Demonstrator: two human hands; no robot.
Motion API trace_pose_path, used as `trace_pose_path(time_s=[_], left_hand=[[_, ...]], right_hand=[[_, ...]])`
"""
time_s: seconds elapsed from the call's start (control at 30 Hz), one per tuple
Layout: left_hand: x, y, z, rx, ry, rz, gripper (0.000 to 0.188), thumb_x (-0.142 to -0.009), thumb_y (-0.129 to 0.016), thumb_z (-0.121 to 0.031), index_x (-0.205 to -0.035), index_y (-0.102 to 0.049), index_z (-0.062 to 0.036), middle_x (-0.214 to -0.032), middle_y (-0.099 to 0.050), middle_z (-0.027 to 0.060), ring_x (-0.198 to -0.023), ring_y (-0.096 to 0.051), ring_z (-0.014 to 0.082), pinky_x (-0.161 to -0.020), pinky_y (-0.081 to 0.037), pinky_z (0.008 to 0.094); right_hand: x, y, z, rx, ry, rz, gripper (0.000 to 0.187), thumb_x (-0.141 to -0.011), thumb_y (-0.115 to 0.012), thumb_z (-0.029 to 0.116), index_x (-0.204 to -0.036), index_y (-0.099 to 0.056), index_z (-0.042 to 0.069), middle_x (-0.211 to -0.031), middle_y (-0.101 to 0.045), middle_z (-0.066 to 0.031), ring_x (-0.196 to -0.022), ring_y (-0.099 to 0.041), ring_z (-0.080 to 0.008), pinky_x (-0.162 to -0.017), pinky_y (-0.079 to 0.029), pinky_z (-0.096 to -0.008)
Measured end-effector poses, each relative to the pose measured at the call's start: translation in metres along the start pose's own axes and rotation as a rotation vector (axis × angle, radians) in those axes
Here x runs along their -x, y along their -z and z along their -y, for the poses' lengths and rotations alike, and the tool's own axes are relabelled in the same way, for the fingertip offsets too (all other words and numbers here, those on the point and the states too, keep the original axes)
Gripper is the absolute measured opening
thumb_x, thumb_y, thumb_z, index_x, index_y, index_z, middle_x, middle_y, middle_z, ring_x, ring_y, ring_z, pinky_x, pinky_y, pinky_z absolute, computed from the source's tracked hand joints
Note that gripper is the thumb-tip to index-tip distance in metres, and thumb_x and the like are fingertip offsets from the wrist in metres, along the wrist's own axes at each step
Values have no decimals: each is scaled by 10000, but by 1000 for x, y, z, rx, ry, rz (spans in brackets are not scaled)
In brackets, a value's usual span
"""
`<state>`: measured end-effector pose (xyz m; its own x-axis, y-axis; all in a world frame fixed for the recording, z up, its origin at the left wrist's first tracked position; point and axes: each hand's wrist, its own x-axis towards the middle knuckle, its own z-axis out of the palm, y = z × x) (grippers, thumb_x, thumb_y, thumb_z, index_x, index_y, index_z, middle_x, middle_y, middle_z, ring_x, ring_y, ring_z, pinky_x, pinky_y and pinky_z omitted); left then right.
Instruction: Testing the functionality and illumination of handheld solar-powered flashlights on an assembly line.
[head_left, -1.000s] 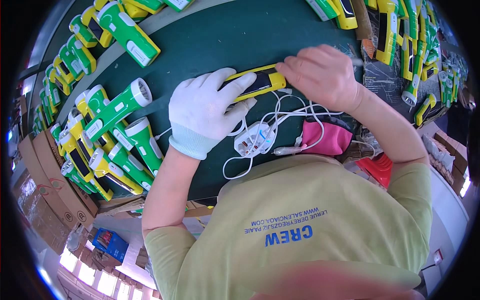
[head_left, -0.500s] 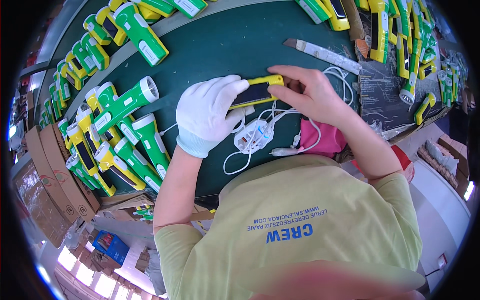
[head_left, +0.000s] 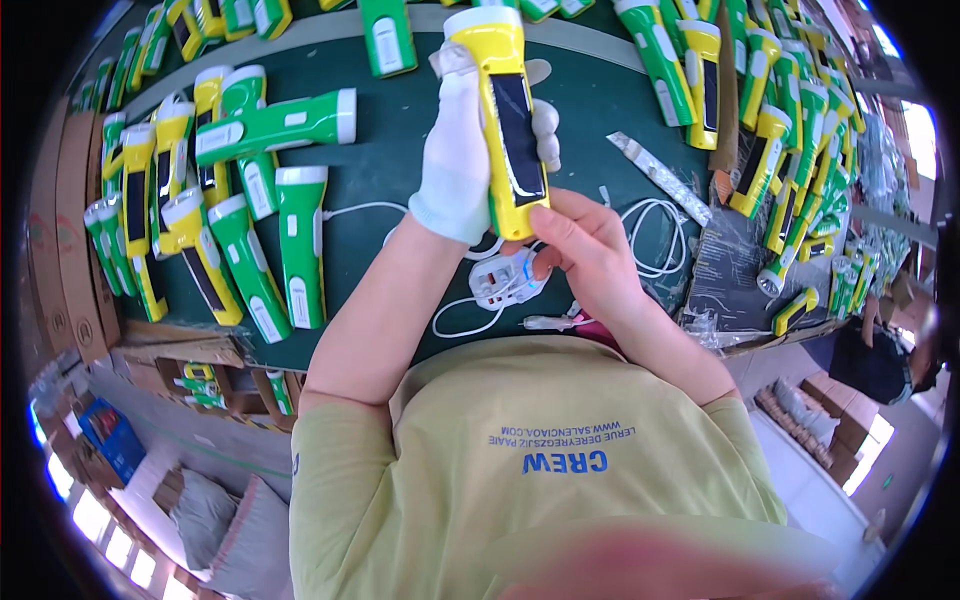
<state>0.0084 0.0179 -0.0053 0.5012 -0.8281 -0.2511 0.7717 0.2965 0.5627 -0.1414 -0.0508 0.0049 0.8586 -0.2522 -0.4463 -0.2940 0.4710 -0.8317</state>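
A yellow flashlight (head_left: 515,130) with a dark panel along its body stands tilted above the bench, its white head toward the far side. My left hand (head_left: 455,160), in a white glove, is wrapped round its body, fingertips showing along the right edge. At its near end my bare right hand (head_left: 595,250) is closed, the thumb against the bottom corner; what lies under those fingers is hidden. Just below sits a white multi-socket charger (head_left: 503,282) with a blue light and white cables. One cable (head_left: 365,207) leads left to a green flashlight (head_left: 302,245).
Several green and yellow flashlights lie at the left, one green one (head_left: 275,128) across others. A wrapped strip-like tool (head_left: 660,178) and a coiled white cable (head_left: 655,240) lie at the right. Beyond is a dark cardboard sheet (head_left: 740,265) beside piled flashlights. A rail (head_left: 330,28) curves along the far side.
The yellow flashlight has turned from lying crosswise to pointing away and has been raised, with my left hand round it. My right hand has moved nearer to me, to its bottom end. The view has shifted.
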Motion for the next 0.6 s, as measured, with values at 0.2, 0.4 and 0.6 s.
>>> trace_pose_path(time_s=[0.2, 0.4, 0.6], left_hand=[[-2, 15, 6, -48, -110, -12, 718, -988, -287, -641, -1240, -505, -4, -813, -607, 70, -674, -603, 150, -626, -518, 289], [-1, 16, 6, -47, -148, 63, 703, -989, -293, -632, -1235, -507, -9, -812, -607, 68, -688, -612, 149, -656, -534, 286], [-1, 18, 3, -73, -191, -43, 598, -989, -405, -566, -1182, -527, -13, -881, -644, 83, -794, -655, 191, -750, -551, 330]], right_hand=[[-6, 0, -1, -165, -69, -13, 426, -965, -524, 197, -1296, -547, -70, -1111, -683, -136, -953, -685, -173, -613, -521, -226], [-6, 1, 0, -123, -43, -8, 427, -974, -500, 199, -1297, -543, -77, -1104, -684, -135, -960, -677, -178, -616, -522, -232], [-8, 25, 12, 456, 290, -245, 320, -919, -677, 171, -1194, -649, 8, -1030, -688, -93, -857, -638, -120, -692, -526, -270]])
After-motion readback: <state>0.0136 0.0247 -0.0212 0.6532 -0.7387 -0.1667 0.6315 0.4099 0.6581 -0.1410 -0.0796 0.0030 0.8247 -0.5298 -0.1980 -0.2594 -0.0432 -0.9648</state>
